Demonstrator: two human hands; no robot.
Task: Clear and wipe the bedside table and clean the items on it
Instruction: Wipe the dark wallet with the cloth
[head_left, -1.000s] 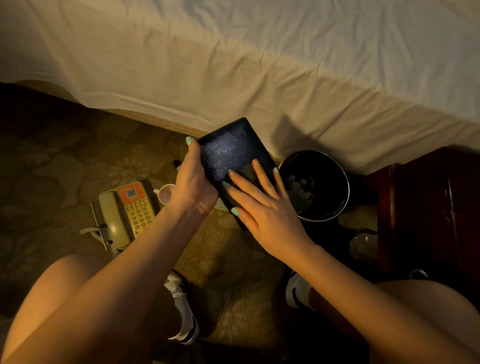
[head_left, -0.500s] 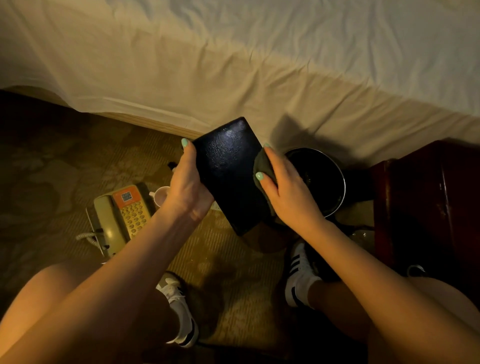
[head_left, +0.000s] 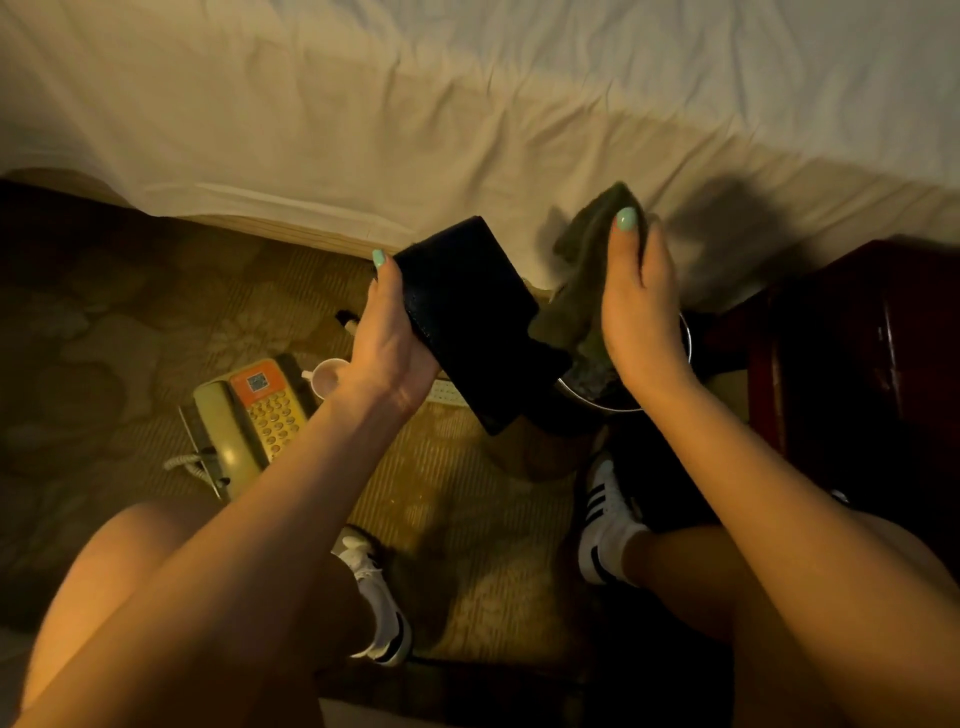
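Note:
A flat black leather folder (head_left: 470, 317) is held tilted in the air by my left hand (head_left: 390, 338), which grips its left edge. To its right, my right hand (head_left: 636, 301) holds a dark green cloth (head_left: 582, 275) lifted clear of the folder's face, the cloth's lower end hanging near the folder's right edge. The dark red bedside table (head_left: 857, 353) stands at the right. On the carpet to the left lie a beige telephone (head_left: 244, 415) with an orange panel and a small cup (head_left: 324, 375).
A round black bin (head_left: 623, 400) with a metal rim sits on the floor under my right hand. The bed with its white sheet (head_left: 467, 114) fills the far side. My knees and both white sneakers are in the foreground on the patterned carpet (head_left: 130, 322).
My right hand first pressed flat on the folder, then slid the cloth to its right edge, and now has lifted the cloth up and away to the right. My left hand keeps holding the folder.

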